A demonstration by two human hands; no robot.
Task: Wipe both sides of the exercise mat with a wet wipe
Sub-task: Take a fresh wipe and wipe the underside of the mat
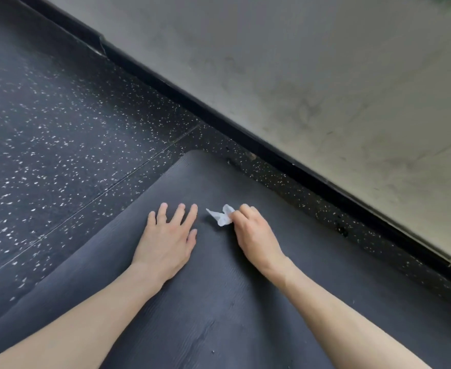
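Observation:
A dark grey exercise mat lies flat on the floor, its rounded far corner pointing toward the wall. My left hand rests palm down on the mat with fingers spread and straight. Just to its right, my right hand pinches a crumpled white wet wipe against the mat surface, fingers curled round it. Both bare forearms reach in from the bottom of the view.
Black rubber flooring with white speckles surrounds the mat on the left and beyond. A black baseboard and a scuffed grey wall run diagonally close past the mat's right side.

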